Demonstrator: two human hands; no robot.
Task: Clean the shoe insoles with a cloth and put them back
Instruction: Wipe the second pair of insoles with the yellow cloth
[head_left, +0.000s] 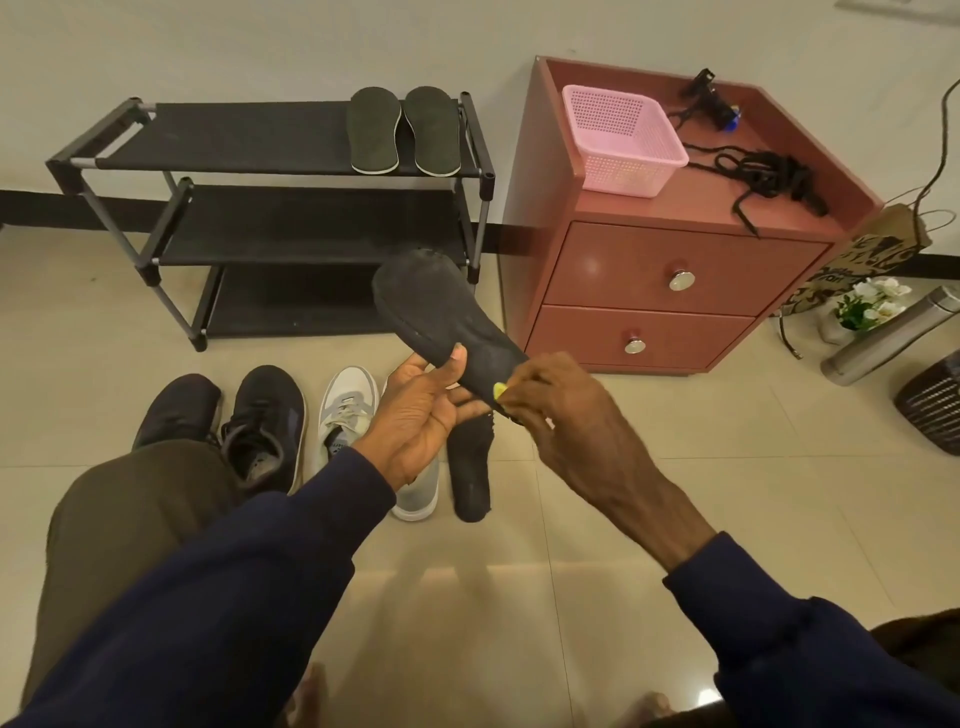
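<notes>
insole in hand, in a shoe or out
Out: the left hand holds the black insole up off the floor, and the right hand presses a yellow cloth to it.

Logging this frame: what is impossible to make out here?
Head view:
- Cloth: only a yellow corner shows; the right hand covers the rest.
- Held insole: its near end is hidden behind the left hand and right hand.
- Second white shoe: mostly behind the left hand and left sleeve; only one end shows.

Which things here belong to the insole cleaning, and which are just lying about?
Job: left hand, right hand, held insole, yellow cloth, floor insole, rack insoles, black shoes, white shoes.
Lying about: pink basket, black cords, steel flask, flowers.
</notes>
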